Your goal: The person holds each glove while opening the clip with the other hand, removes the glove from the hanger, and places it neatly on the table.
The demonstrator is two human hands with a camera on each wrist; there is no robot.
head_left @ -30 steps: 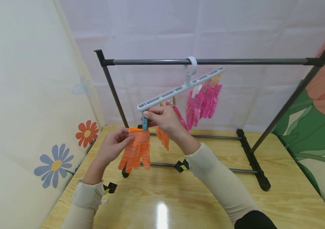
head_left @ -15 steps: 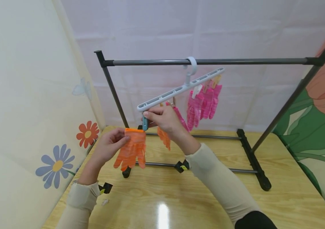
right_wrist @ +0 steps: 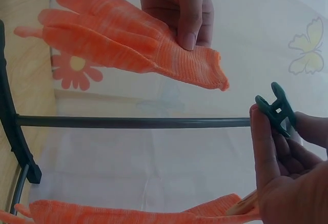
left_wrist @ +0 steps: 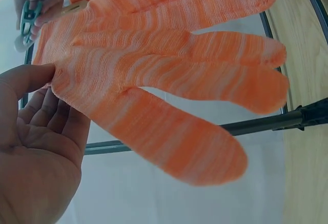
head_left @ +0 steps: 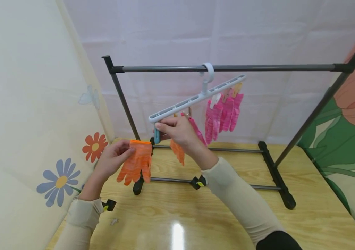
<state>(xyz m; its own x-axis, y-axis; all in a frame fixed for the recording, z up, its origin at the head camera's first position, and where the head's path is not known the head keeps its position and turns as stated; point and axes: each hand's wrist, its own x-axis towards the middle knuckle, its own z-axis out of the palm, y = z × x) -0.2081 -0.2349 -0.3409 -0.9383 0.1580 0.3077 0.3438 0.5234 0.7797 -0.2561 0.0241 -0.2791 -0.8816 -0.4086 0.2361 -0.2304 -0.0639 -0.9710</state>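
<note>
My left hand (head_left: 112, 157) pinches an orange striped knit glove (head_left: 137, 161) near its cuff, thumb in front, and the glove's fingers hang down. In the right wrist view the glove's cuff (right_wrist: 192, 65) stands apart from a teal clothespin (right_wrist: 277, 109). My right hand (head_left: 178, 132) pinches that clothespin just below the near end of a pale grey hanger (head_left: 180, 105). Behind my right hand hangs a second orange glove (head_left: 177, 151), partly hidden. Several pink gloves (head_left: 213, 118) hang from clothespins further along the hanger.
The hanger hooks over the top bar (head_left: 274, 67) of a black rack that stands on a wooden table (head_left: 214, 222). Lower bars (head_left: 171, 180) of the rack run behind my hands. A painted wall (head_left: 24, 104) borders the left side.
My left hand has drawn the orange glove leftward, away from the teal clothespin, so a gap now shows between them. My right hand has stayed at the hanger's end.
</note>
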